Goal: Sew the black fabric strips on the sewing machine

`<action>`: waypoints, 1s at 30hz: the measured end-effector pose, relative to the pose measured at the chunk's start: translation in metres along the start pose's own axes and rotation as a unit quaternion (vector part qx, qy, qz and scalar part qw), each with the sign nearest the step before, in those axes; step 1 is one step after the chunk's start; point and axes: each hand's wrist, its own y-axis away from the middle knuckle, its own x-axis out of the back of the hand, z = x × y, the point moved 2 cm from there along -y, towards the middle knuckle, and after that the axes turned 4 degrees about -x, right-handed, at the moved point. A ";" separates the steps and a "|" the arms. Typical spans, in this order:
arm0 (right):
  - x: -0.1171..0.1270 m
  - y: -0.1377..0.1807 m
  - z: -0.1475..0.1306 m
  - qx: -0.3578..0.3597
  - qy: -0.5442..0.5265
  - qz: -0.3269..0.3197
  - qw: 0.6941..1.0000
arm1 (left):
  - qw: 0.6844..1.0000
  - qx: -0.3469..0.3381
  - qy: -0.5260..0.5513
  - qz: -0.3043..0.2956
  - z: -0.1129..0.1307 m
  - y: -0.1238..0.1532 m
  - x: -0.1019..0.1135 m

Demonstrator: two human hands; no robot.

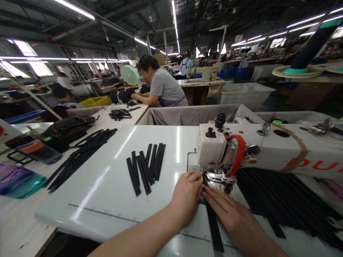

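Note:
A narrow black fabric strip (214,228) runs from the front edge of the sewing table up under the needle area of a white sewing machine (211,146). My left hand (187,192) is closed over the strip's left side near the presser foot, fingers bent, a ring on one finger. From the right, my right hand (227,210) pinches the same strip just in front of the metal plate, its fingers pressed together and its thumb hidden. Several short black strips (146,167) lie on the tabletop left of my hands.
A heap of long black strips (284,203) lies under the machine arm at right. More black strips (80,157), a mug (40,151) and a purple-teal bottle (20,180) are at left. Across the table a person in a grey shirt (167,87) works; a thread cone (311,50) stands upper right.

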 end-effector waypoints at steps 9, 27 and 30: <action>-0.002 0.000 0.001 -0.011 -0.034 -0.011 0.999 | 0.999 -0.025 -0.030 -0.001 0.001 -0.002 -0.001; -0.006 -0.005 -0.001 -0.036 -0.021 -0.009 0.999 | 0.997 -0.037 -0.068 -0.030 0.002 -0.006 -0.010; -0.007 -0.005 0.000 -0.039 -0.023 -0.001 0.999 | 0.996 -0.040 -0.071 -0.033 0.002 -0.008 -0.010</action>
